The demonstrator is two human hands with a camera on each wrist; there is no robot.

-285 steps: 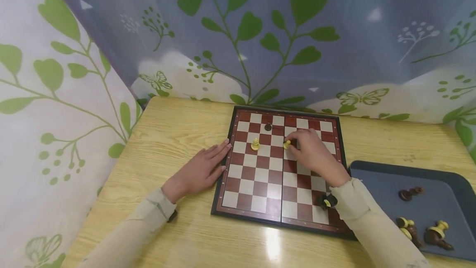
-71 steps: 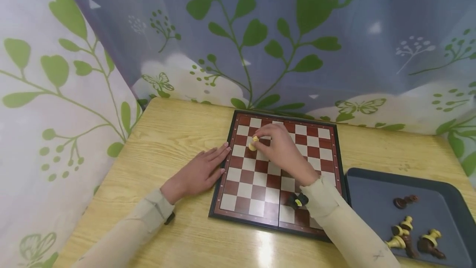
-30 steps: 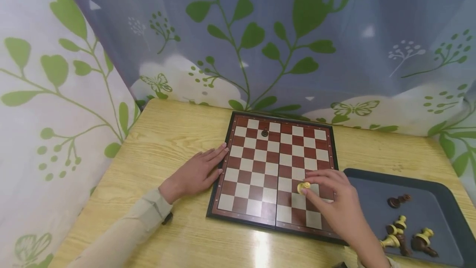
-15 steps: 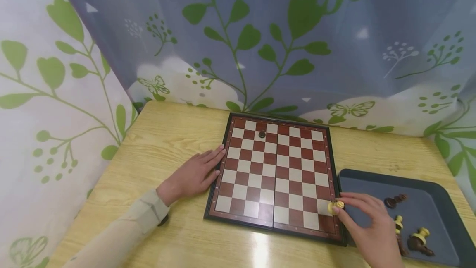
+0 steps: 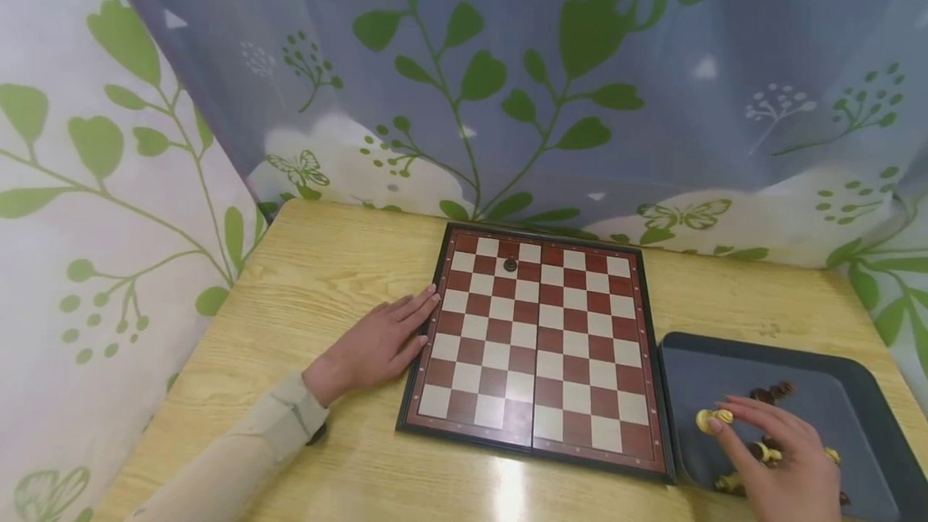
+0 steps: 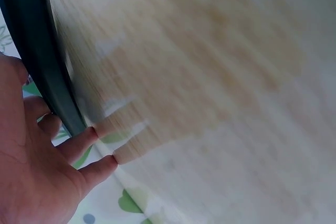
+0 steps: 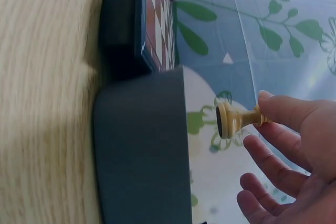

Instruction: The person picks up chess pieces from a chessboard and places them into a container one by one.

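My right hand (image 5: 790, 457) pinches a pale yellow chess piece (image 5: 706, 421) by its top, between thumb and fingers, above the left part of the grey tray (image 5: 674, 369). In the right wrist view, the base of this chess piece (image 7: 226, 120) points away from the hand. My left hand (image 5: 370, 349) lies with straight fingers on the table, fingertips at the left edge of the chessboard (image 5: 428, 393). One dark chess piece (image 5: 511, 264) stands near the board's far side. In the tray lie dark pieces (image 5: 774, 391) and yellow pieces (image 5: 763, 451), partly hidden by my right hand.
The wooden table (image 5: 326, 248) carries the board and the tray, which sits close against the board's right side. A curtain printed with leaves (image 5: 507, 143) hangs behind the table, and a pale one (image 5: 130, 184) hangs at the left.
Earlier my right hand held a yellow pawn on the board; another yellow piece has since appeared in the tray. It then pinched the remaining yellow piece and carried it right, over the tray. Left hand stayed.
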